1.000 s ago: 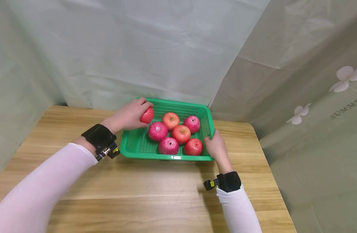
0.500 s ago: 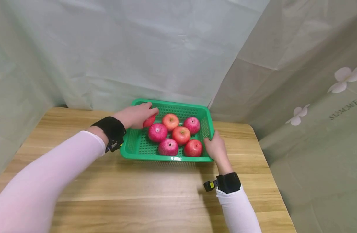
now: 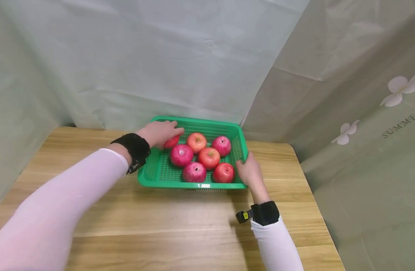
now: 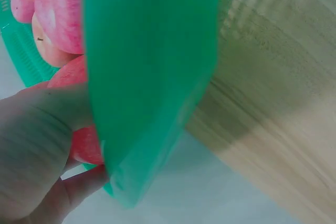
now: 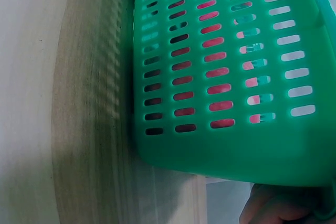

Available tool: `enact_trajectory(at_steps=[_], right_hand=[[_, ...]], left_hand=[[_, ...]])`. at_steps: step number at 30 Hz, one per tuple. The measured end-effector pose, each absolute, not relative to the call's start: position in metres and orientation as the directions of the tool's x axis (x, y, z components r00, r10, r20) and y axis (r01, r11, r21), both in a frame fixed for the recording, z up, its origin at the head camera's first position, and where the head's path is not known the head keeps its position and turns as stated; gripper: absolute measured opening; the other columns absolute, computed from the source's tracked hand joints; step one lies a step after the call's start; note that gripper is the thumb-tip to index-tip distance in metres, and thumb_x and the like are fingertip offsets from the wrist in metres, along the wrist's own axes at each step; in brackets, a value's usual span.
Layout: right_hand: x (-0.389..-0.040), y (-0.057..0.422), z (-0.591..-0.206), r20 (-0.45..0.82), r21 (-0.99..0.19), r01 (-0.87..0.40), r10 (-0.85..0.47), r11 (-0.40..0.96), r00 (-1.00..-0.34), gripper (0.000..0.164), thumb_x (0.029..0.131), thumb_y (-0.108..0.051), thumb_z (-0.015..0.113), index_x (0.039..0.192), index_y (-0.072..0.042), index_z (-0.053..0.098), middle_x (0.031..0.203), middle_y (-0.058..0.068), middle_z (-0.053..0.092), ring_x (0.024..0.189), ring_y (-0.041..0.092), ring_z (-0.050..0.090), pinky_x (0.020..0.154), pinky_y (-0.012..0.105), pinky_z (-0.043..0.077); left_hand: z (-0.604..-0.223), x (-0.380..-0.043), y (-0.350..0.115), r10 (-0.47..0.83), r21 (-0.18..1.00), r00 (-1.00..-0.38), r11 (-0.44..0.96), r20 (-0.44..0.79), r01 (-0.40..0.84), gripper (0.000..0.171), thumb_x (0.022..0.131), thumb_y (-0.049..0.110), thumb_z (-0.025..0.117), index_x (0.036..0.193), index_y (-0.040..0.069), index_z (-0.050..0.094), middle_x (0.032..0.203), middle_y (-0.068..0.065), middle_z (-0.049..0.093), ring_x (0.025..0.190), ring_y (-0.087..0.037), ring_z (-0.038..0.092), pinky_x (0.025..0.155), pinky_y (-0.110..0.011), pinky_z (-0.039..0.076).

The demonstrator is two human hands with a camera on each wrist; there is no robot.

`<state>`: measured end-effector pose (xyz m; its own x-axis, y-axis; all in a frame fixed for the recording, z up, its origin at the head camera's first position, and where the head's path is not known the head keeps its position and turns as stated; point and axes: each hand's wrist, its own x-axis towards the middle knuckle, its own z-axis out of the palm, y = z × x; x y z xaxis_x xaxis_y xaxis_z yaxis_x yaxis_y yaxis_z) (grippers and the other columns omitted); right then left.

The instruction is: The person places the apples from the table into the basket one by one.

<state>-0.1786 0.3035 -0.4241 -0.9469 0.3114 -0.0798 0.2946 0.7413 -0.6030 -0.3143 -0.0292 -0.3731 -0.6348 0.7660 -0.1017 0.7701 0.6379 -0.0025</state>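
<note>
A green perforated plastic basket (image 3: 180, 184) stands on the table with several red and pink apples (image 3: 209, 158) in it. Over its back left corner, my left hand (image 3: 159, 133) grips a red apple (image 3: 171, 142), low inside the basket next to a pink apple (image 3: 182, 155). The left wrist view shows thumb and fingers about that red apple (image 4: 86, 145), partly hidden by the basket wall (image 4: 149, 77). At the basket's right end, my right hand (image 3: 250, 172) holds the rim. Its curled fingers (image 5: 278, 205) show below the slotted end wall in the right wrist view.
The wooden table (image 3: 180, 233) extends in front of the basket and to both sides. A pale curtain (image 3: 180, 64) hangs close behind the basket. Another curtain, printed with flowers (image 3: 345, 133), hangs along the right side.
My left hand has moved slightly right and lowered the red apple into the basket's back left area. The right hand has kept its hold on the rim.
</note>
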Motion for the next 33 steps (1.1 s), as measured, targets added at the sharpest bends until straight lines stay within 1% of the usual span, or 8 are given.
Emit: enact_trajectory(at_steps=[4, 6, 11, 15, 21, 25, 30, 33], right_hand=[[-0.178, 0.303, -0.424, -0.072, -0.601, 0.291, 0.312, 0.744, -0.947, 0.053, 0.106, -0.025, 0.054, 0.148, 0.005, 0.041, 0.121, 0.025, 0.064, 0.107, 0.038, 0.065, 0.085, 0.053, 0.057], [-0.178, 0.303, -0.424, -0.071, -0.603, 0.291, 0.313, 0.743, -0.947, 0.052, 0.106, -0.025, 0.054, 0.147, 0.004, 0.042, 0.121, 0.025, 0.064, 0.107, 0.038, 0.066, 0.085, 0.053, 0.057], [-0.178, 0.303, -0.424, -0.074, -0.606, 0.292, 0.313, 0.74, -0.947, 0.052, 0.106, -0.025, 0.054, 0.148, 0.004, 0.042, 0.122, 0.025, 0.064, 0.107, 0.038, 0.065, 0.085, 0.053, 0.057], [-0.178, 0.304, -0.424, -0.076, -0.606, 0.295, 0.316, 0.739, -0.946, 0.053, 0.106, -0.025, 0.054, 0.148, 0.004, 0.042, 0.122, 0.025, 0.064, 0.107, 0.038, 0.066, 0.085, 0.053, 0.057], [-0.179, 0.305, -0.425, -0.078, -0.61, 0.294, 0.314, 0.735, -0.946, 0.053, 0.106, -0.025, 0.054, 0.149, 0.004, 0.041, 0.124, 0.025, 0.064, 0.108, 0.038, 0.065, 0.086, 0.053, 0.057], [-0.179, 0.306, -0.425, -0.08, -0.61, 0.295, 0.313, 0.735, -0.946, 0.055, 0.106, -0.025, 0.054, 0.15, 0.004, 0.039, 0.125, 0.026, 0.063, 0.108, 0.038, 0.065, 0.086, 0.053, 0.057], [-0.179, 0.305, -0.424, -0.082, -0.615, 0.296, 0.314, 0.731, -0.946, 0.055, 0.107, -0.025, 0.055, 0.151, 0.004, 0.039, 0.127, 0.025, 0.063, 0.11, 0.038, 0.064, 0.088, 0.053, 0.057], [-0.179, 0.304, -0.424, -0.082, -0.614, 0.297, 0.315, 0.731, -0.945, 0.055, 0.107, -0.025, 0.055, 0.151, 0.004, 0.039, 0.128, 0.025, 0.063, 0.111, 0.038, 0.064, 0.089, 0.053, 0.057]], left_hand=[[-0.379, -0.316, -0.028, 0.756, 0.003, -0.644, 0.648, -0.118, 0.761, 0.071, 0.075, -0.003, 0.092, 0.133, 0.015, 0.054, 0.136, -0.025, 0.055, 0.126, -0.045, 0.057, 0.101, -0.06, 0.055], [-0.38, -0.316, -0.027, 0.761, -0.012, -0.638, 0.641, -0.119, 0.767, 0.072, 0.075, -0.003, 0.093, 0.134, 0.014, 0.054, 0.14, -0.026, 0.054, 0.129, -0.046, 0.055, 0.103, -0.061, 0.053], [-0.386, -0.317, -0.027, 0.781, -0.09, -0.615, 0.609, -0.11, 0.788, 0.081, 0.073, 0.007, 0.099, 0.14, 0.013, 0.054, 0.145, -0.026, 0.053, 0.136, -0.048, 0.049, 0.11, -0.064, 0.044], [-0.393, -0.319, -0.028, 0.79, -0.102, -0.607, 0.598, -0.094, 0.795, 0.084, 0.073, 0.012, 0.1, 0.142, 0.013, 0.054, 0.146, -0.025, 0.053, 0.138, -0.048, 0.046, 0.113, -0.065, 0.041], [-0.404, -0.322, -0.031, 0.809, -0.054, -0.586, 0.584, -0.044, 0.81, 0.077, 0.076, 0.004, 0.096, 0.141, 0.012, 0.055, 0.147, -0.029, 0.048, 0.137, -0.049, 0.046, 0.111, -0.063, 0.045], [-0.404, -0.32, -0.032, 0.82, -0.011, -0.573, 0.573, -0.008, 0.82, 0.07, 0.078, -0.002, 0.091, 0.139, 0.01, 0.057, 0.147, -0.031, 0.044, 0.136, -0.051, 0.047, 0.109, -0.063, 0.047], [-0.403, -0.32, -0.032, 0.809, 0.042, -0.588, 0.588, -0.017, 0.808, 0.065, 0.081, -0.008, 0.086, 0.138, 0.012, 0.06, 0.147, -0.032, 0.044, 0.136, -0.051, 0.047, 0.105, -0.062, 0.051], [-0.404, -0.321, -0.032, 0.811, 0.05, -0.584, 0.585, -0.034, 0.81, 0.068, 0.079, -0.007, 0.088, 0.139, 0.012, 0.062, 0.149, -0.033, 0.044, 0.137, -0.052, 0.047, 0.105, -0.062, 0.052]])
